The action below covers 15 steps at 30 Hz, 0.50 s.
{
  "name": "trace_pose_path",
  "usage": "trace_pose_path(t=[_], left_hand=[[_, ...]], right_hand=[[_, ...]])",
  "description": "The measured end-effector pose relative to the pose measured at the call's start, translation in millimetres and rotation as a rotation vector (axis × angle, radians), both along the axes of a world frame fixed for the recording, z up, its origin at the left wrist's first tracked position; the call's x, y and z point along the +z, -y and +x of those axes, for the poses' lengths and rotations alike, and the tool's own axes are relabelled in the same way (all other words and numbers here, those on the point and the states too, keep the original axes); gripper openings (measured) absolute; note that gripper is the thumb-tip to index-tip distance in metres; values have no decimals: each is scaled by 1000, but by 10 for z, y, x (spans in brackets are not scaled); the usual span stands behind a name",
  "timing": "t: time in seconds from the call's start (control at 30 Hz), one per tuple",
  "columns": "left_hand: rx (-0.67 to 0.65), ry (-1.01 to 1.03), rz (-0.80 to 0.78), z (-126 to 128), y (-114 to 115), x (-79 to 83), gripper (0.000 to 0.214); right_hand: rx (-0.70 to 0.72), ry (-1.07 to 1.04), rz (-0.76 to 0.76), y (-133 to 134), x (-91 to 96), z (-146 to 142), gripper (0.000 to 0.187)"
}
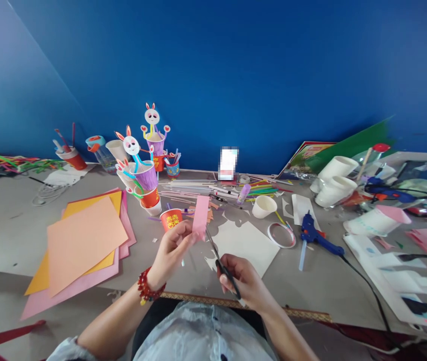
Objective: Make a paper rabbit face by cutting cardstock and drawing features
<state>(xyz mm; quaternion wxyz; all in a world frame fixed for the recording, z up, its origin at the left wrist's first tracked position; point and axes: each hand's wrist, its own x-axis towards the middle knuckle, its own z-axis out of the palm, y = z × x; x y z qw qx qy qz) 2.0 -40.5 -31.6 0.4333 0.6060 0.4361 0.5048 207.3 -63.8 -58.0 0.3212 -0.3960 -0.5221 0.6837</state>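
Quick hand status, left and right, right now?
Left hand: closed, pinching a pink rectangular paper strip by its lower end.
Right hand: closed around the black handles of metal-bladed scissors.

The paper strip (200, 215) is pink, the scissor handles (230, 280) black.

Left hand (176, 241) and right hand (244, 282) both gripping.
Left pinches, thumb toward fingers; right curls, its finger positions partly unclear.
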Motion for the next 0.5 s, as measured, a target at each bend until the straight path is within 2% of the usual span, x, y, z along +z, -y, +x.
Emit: trace_pose_path(t=[0.17,0.3,0.4,0.5], left_hand=[[141,-244,227,-19,38,52,16],[145,-183,161,6,28,51,18],[142,-124,104,20,10,16,21],[174,-142,131,27,-1,1,20]], right_hand=[[-26,-6,7,10,22,-4,61],[38,-19,-38,53,-15,45,62],[35,-47,-50,90,-38,82,61],[23,-75,-65,120,-37,106,61]])
